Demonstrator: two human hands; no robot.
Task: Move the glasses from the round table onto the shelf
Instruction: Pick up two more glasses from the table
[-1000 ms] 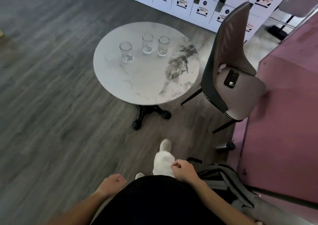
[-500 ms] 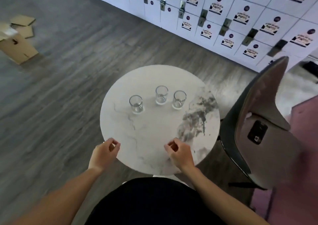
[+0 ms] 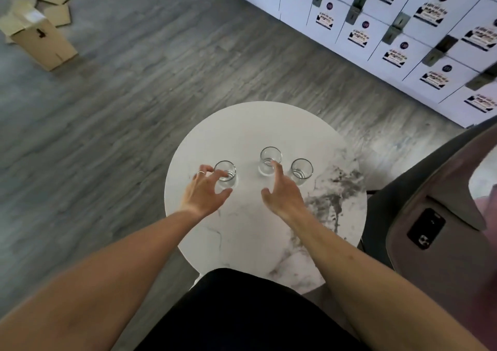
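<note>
Three clear glasses stand upright on the round white marble table point(image 3: 242, 125). My left hand point(image 3: 205, 190) is open, its fingers spread around the near side of the left glass point(image 3: 226, 174), fingertips touching or almost touching it. My right hand point(image 3: 281, 192) is open too, its index finger reaching up to the middle glass point(image 3: 269, 160). The right glass point(image 3: 301, 170) stands free just beyond my right hand. No shelf is in view.
A grey chair point(image 3: 419, 203) stands close at the table's right, with a black phone point(image 3: 425, 228) on its seat. White lockers point(image 3: 390, 28) line the far wall. An open cardboard box point(image 3: 40, 36) lies on the wood floor at far left.
I have stepped up to the table. Both hands rose from loosely curled at the near edge, opened, and reached forward to the left and middle glasses.
</note>
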